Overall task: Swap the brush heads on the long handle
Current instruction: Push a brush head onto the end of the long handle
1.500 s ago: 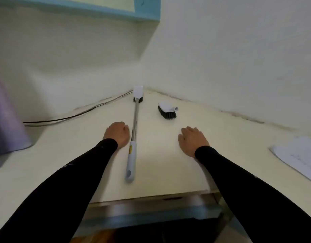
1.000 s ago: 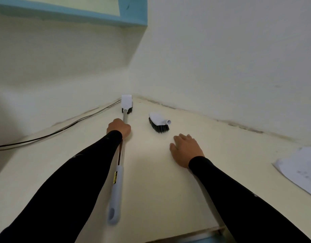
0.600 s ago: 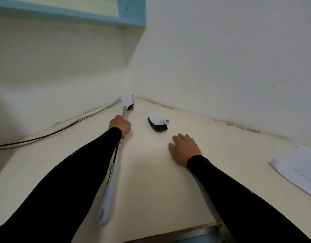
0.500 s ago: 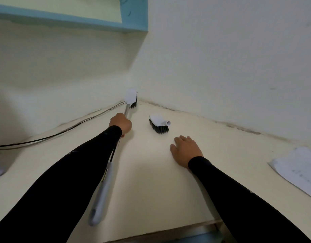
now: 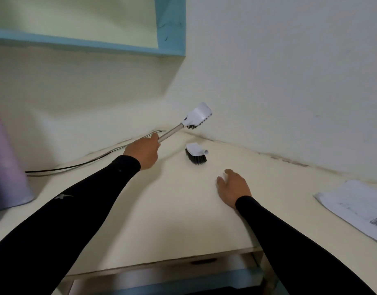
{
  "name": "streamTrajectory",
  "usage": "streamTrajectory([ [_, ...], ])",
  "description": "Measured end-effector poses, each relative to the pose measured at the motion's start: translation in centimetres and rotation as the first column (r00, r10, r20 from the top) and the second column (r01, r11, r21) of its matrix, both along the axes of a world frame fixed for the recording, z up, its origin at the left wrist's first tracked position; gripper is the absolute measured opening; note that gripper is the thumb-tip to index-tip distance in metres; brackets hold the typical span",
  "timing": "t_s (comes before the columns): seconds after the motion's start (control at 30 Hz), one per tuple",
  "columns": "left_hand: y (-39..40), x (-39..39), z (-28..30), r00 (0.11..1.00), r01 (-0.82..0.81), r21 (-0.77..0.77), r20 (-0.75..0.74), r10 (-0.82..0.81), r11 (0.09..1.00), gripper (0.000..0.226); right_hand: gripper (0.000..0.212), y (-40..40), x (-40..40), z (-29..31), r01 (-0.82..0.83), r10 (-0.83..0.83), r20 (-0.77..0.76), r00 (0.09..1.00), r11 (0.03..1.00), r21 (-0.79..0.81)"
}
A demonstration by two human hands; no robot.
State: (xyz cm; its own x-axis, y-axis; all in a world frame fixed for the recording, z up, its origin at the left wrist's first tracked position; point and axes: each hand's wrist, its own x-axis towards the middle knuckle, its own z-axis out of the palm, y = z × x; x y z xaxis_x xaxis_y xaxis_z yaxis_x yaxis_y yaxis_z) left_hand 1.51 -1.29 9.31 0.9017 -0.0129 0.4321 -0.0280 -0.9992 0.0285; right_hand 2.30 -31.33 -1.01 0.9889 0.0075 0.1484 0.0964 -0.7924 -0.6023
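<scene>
A cream bench set in a wall corner is seen from above. The long handle is gripped in the left hand, fingers closed around the metal shaft close to the fitted brush head, which is raised off the bench, probably so it can be reached for removal. The spare brush head lies bristles down just beyond the right hand, which rests flat with fingers loosely open, holding nothing. A cable runs along the left wall; papers lie at the right.
</scene>
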Motion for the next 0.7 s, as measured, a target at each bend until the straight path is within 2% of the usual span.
streamTrajectory([
  [0.23,0.2,-3.6,-3.1,0.979,0.146,0.137,0.124,-0.163,0.980,0.022,0.056,-0.4,-0.7,0.5,0.090,-0.101,0.018,0.995,0.941,0.327],
  [0.4,0.8,-5.2,-5.3,0.967,0.177,0.228,0.143,-0.212,0.957,0.028,0.061,-0.6,-0.9,0.4,0.117,-0.160,0.036,0.986,0.839,0.532],
  [0.57,1.4,-5.4,-6.7,0.966,0.169,0.286,0.142,-0.216,0.943,0.032,0.071,-0.9,-0.5,0.0,0.128,-0.201,0.036,0.979,0.739,0.662],
  [0.7,1.6,-5.3,-7.6,0.966,0.173,0.289,0.139,-0.220,0.941,0.035,0.070,-1.2,-0.4,0.3,0.128,-0.230,0.029,0.973,0.636,0.761],
])
